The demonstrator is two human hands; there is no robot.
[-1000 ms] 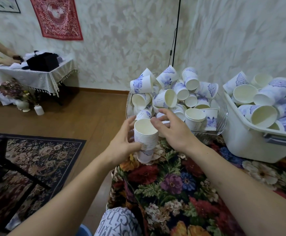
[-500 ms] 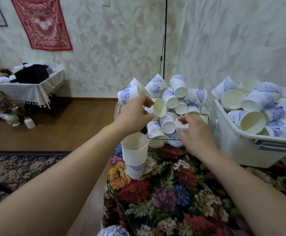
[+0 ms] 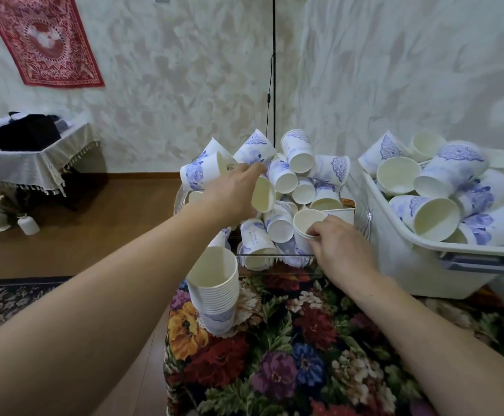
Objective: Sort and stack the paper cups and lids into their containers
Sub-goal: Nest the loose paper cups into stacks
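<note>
A stack of nested paper cups (image 3: pixel 214 288) stands upright on the floral tablecloth, free of both hands. Behind it a clear tray (image 3: pixel 274 256) holds a heap of white cups with blue prints (image 3: pixel 297 163). My left hand (image 3: pixel 232 193) reaches into the heap and grips one cup (image 3: pixel 263 194) lying on its side, mouth facing me. My right hand (image 3: pixel 334 247) pinches the rim of a small nested pair of cups (image 3: pixel 307 222) at the tray's front right.
A white plastic bin (image 3: pixel 418 265) piled with more cups stands at the right on the table. A black cable (image 3: pixel 273 70) hangs down the wall behind the tray. Left of the table is wooden floor, a rug (image 3: pixel 8 298) and a small cloth-covered side table (image 3: pixel 35 163).
My left hand let go of the stack, which now stands alone, and reached up into the heap to take a cup. My right hand moved to cups at the tray's front right.
</note>
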